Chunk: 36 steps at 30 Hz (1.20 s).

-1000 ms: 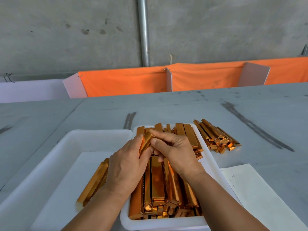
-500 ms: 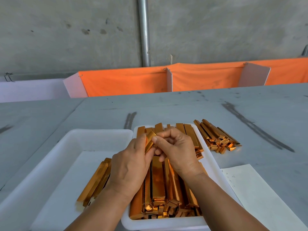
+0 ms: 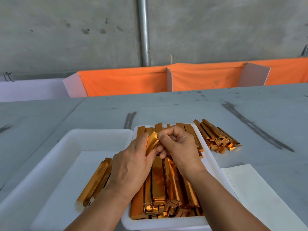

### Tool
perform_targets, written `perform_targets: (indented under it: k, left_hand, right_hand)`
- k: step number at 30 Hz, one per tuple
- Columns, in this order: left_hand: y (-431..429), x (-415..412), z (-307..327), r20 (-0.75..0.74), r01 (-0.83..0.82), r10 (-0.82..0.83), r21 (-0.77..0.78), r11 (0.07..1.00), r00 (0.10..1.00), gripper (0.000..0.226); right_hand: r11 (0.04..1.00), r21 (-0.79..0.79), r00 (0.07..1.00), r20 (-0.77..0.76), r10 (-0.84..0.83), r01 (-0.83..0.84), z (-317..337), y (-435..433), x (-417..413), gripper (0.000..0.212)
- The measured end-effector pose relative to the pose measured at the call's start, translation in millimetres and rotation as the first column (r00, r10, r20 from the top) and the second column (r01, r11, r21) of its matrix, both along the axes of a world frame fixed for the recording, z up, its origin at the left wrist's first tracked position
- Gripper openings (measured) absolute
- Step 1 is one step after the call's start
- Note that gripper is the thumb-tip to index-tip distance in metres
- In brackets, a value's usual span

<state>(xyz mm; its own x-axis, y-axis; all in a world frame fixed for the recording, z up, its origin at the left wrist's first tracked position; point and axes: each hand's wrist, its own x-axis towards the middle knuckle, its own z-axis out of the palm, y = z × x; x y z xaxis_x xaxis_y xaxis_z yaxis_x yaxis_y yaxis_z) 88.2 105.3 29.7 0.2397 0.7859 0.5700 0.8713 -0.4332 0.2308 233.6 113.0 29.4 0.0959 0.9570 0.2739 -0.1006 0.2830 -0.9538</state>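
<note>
Grips a gold foil box (image 3: pixel 151 143) in the left hand (image 3: pixel 131 165), pinches its upper end with the right hand (image 3: pixel 180 147), just above the filled tray (image 3: pixel 166 223) beneath both.

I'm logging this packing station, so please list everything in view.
held box: one, gold, above the full tray.
full tray: one, white, centre, packed with gold boxes.
left tray: one, white, beside it, holds small gold stack.
loose pile: many, gold, table, right of trays.
paper sheet: one, white, near right.
table: one, grey.
cloth: three stretches, orange, behind table.
pipe: one, grey, wall.
left hand: one, grips held box.
right hand: one, pinches its top end.
</note>
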Motion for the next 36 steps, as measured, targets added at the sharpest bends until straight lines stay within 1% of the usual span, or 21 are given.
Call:
perform_targets:
  k: [2, 4, 5, 8, 10, 12, 17, 20, 23, 30, 33, 36]
  left_hand:
    - [-0.1, 0.7, -0.6, 0.016, 0.010, -0.010, 0.016, 1.000, 1.000, 0.061]
    - [0.7, 0.3, -1.6, 0.020, 0.022, -0.023, 0.023, 0.999, 1.000, 0.059]
    - [0.9, -0.1, -2.0, 0.024, 0.028, -0.029, 0.027, 0.999, 0.999, 0.058]
    - [1.6, -1.2, -2.4, 0.024, 0.050, -0.051, 0.046, 0.998, 0.998, 0.056]
    - [1.7, -1.0, -3.5, 0.019, 0.062, -0.063, 0.066, 0.996, 0.998, 0.056]
    - [1.9, -1.1, -3.8, 0.025, 0.071, -0.073, 0.083, 0.994, 0.997, 0.056]
    - [1.5, -2.0, -3.8, 0.029, 0.078, -0.082, 0.104, 0.991, 0.996, 0.058]
    - [1.9, -2.0, -3.3, 0.018, 0.057, -0.059, 0.109, 0.992, 0.998, 0.058]
    - [1.9, -1.8, -2.8, 0.005, 0.056, -0.056, 0.112, 0.992, 0.998, 0.058]
    - [-1.3, 0.2, -2.3, 0.013, 0.061, -0.061, 0.057, 0.997, 0.998, 0.058]
    - [-1.2, -0.4, -2.3, 0.029, 0.071, -0.072, 0.044, 0.997, 0.997, 0.058]
    - [-0.7, -1.3, -2.0, 0.076, 0.070, -0.072, 0.031, 0.997, 0.994, 0.059]
  right_hand:
    - [1.000, 0.012, 1.000, 0.015, -0.017, 0.016, -0.1, 0.0, 0.3, 0.007]
    - [1.000, 0.008, 1.000, -0.007, -0.014, 0.014, 0.8, -0.4, 0.6, 0.007]
    - [1.000, -0.003, 0.999, -0.041, 0.003, -0.003, 1.7, -0.7, 0.9, 0.008]
    - [0.993, -0.058, 0.974, -0.208, 0.086, -0.101, 3.7, -0.5, 3.7, 0.013]
    - [0.986, -0.083, 0.960, -0.255, 0.116, -0.142, 4.2, 0.0, 5.5, 0.013]
    - [0.989, -0.075, 0.967, -0.230, 0.108, -0.128, 3.7, 0.6, 5.1, 0.012]
    - [1.000, -0.010, 0.994, -0.107, 0.027, -0.028, 0.7, 0.6, 3.3, 0.009]
    - [0.999, 0.007, 0.994, -0.106, 0.040, -0.039, 0.7, -0.9, 2.1, 0.009]
    - [0.998, 0.015, 0.995, -0.078, 0.058, -0.057, 1.5, -1.9, -0.8, 0.004]
    - [1.000, -0.017, 0.997, -0.075, 0.006, -0.008, 1.7, 0.1, 1.1, 0.001]
    - [1.000, -0.013, 0.997, -0.075, 0.013, -0.014, 1.3, -0.1, 1.2, 0.003]
    - [1.000, -0.003, 0.994, -0.101, 0.030, -0.031, 1.4, -0.8, 0.1, 0.011]
